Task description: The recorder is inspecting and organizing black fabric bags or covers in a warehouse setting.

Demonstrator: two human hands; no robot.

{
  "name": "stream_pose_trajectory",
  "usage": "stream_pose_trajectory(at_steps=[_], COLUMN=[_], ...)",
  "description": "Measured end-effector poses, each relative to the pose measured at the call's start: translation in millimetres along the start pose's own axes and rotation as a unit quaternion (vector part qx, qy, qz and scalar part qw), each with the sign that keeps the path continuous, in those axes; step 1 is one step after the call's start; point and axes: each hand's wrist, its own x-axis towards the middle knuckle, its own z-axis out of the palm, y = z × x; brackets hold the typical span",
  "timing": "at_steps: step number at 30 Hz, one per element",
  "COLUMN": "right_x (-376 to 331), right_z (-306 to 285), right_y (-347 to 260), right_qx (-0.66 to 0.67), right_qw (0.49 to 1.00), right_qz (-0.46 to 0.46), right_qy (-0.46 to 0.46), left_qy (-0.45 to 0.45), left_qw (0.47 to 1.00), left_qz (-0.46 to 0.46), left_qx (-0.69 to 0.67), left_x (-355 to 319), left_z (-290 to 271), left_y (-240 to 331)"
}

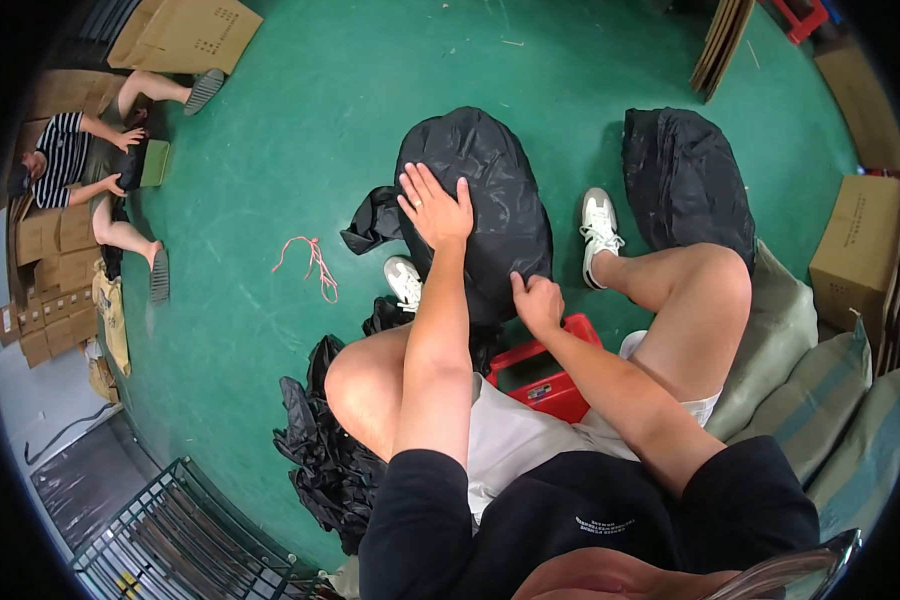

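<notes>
A bulging oval bundle in black fabric [485, 185] lies on the green floor between my feet. On its upper left side my left hand [435, 208] lies flat, fingers stretched out, with a ring on one finger. My right hand [537, 302] is at the bundle's lower right edge, its fingers curled closed against the black fabric. A loose flap of black cloth [375, 222] sticks out on the bundle's left. Farther right, beyond my right foot, rests a second black fabric bundle [685, 180].
Crumpled black fabric [335, 450] is heaped beside my left leg. A red plastic stool [560, 398] shows beneath me. Pink string [315, 268] lies on the floor. Full woven sacks [770, 330] and a carton [855, 250] stand at right. Another person [65, 150] sits among cartons at far left.
</notes>
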Motion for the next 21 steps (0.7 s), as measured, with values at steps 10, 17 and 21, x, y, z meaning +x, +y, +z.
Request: stream_pose_trajectory(at_steps=[10, 17, 21], right_x=[57, 60, 58], right_z=[-61, -149, -155], right_y=[-115, -158, -174], right_qx=[0.033, -0.197, -0.366], right_qw=[0.927, 0.851, 0.778], right_qz=[-0.360, -0.458, -0.469], right_qy=[-0.104, -0.163, -0.204], left_qy=[-0.053, -0.118, -0.199], left_qw=[0.995, 0.982, 0.950], left_qz=[0.056, 0.123, 0.227], left_qx=[0.067, -0.075, -0.078], left_x=[-53, -162, -234], left_z=[-8, -46, -64], left_y=[-17, 5, 12])
